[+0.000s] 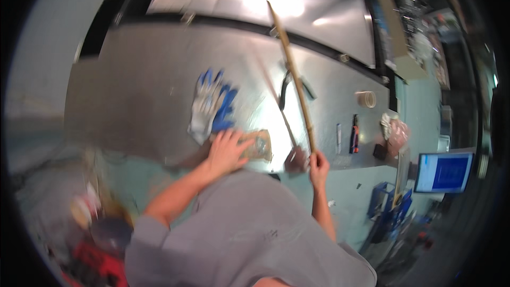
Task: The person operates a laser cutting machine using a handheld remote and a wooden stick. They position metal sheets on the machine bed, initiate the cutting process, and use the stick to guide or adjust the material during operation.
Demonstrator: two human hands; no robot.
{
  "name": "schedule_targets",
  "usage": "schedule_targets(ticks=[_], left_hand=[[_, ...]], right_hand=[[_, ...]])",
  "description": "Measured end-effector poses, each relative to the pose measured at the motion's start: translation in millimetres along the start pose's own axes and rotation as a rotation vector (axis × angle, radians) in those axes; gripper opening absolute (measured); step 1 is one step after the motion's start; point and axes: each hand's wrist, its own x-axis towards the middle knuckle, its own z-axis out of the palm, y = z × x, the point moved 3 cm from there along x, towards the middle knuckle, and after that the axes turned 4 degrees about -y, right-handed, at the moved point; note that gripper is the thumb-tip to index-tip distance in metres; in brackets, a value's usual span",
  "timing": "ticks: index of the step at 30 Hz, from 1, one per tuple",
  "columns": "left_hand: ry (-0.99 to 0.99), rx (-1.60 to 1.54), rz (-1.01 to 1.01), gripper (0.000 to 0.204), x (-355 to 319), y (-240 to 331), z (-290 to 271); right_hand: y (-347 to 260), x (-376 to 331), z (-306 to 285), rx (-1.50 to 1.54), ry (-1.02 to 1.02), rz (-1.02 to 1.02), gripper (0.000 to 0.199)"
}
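Note:
A long, thin bamboo stick (295, 69) slants up and away over the metal table (143, 90). My right hand (319, 168) is closed round its near end, and its reflection shows on the shiny tabletop. My left hand (227, 151) lies flat with fingers apart, the fingertips at the edge of a small tan packet (259, 145) whose contents are blurred. Just beyond that hand rests a pair of white and blue work gloves (206, 103). Partly behind the stick is a dark-handled tool (285, 91), which looks like pliers.
Right of the stick lie a pen-like white item (338, 138), a dark and orange hand tool (354, 135) and a tape roll (366, 99). A pinkish plastic bag (398, 134) sits at the right edge. Beyond it stands a screen (444, 172). A dark frame bar (228, 23) crosses the table's far side.

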Motion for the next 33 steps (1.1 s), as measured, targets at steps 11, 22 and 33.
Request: schedule_targets(ticks=[11,22,33], left_hand=[[-0.215,0.002,0.017,0.096,11.3,-4.6,-10.5],[-0.277,0.104,-0.036,0.106,22.7,-5.0,7.1],[-0.371,-0.230,-0.241,0.099,31.1,-13.5,-30.1]], right_hand=[[-27.4,-23.1,59.5,-0.067,0.454,0.172,0.030],[-22.8,-14.1,59.4,-0.154,0.466,0.251,0.031],[-26.6,-14.0,58.8,-0.196,0.382,0.305,0.032]])
